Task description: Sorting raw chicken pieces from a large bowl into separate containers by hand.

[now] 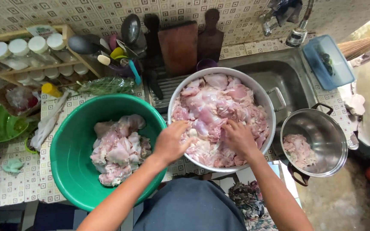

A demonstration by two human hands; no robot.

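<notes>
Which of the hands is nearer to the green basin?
Left. The left hand rests on the meat at the white bowl's near edge, right beside the green basin; the right hand is farther away, mid-bowl.

White-capped clear jars (20, 53) on wooden rack, far left; pale label card (41, 30) atop rack.

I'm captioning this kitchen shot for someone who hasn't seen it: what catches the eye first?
The big pale metal bowl heaped with raw pink chicken pieces at centre, with the left hand and right hand both pressed into the meat. Left of it, a bright green basin holds a smaller pile; at right, a steel pot holds a few pieces.
</notes>
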